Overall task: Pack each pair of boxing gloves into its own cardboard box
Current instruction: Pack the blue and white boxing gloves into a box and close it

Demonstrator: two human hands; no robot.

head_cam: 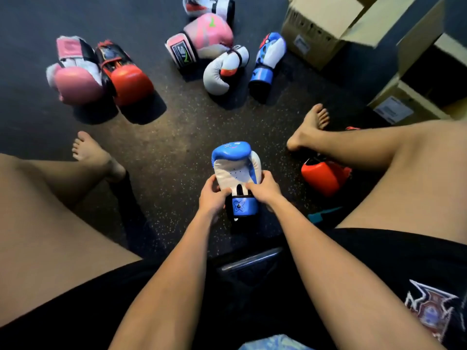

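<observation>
Dark speckled floor (pixel 164 152) fills most of the view. The person sits with bare legs spread – left leg (pixel 50 198), right leg (pixel 404 160).

Two open cardboard boxes are upper right. The far box (pixel 318 29) has its flaps up. The near box (pixel 389 104) is just past the right leg and its inside is too dark to tell what it holds.

Loose gloves lie on the floor ahead:
- At left, a pink glove (pixel 75 82) touches a red-and-black glove (pixel 126 77).
- In the middle, a big pink glove (pixel 204 36) has a white glove (pixel 209 6) behind it and a grey-white glove (pixel 222 69) in front.
- A blue-and-white glove (pixel 267 54) is just beside the far box.
- A red glove (pixel 323 175) is partly hidden under the right leg.

Between the legs is the held blue glove (pixel 236 168) – palm side up, cuff toward the person. The left hand (pixel 213 198) grips the cuff's left side with fingers curled. The right hand (pixel 265 190) grips the right side. The hands partly cover the wrist strap.
</observation>
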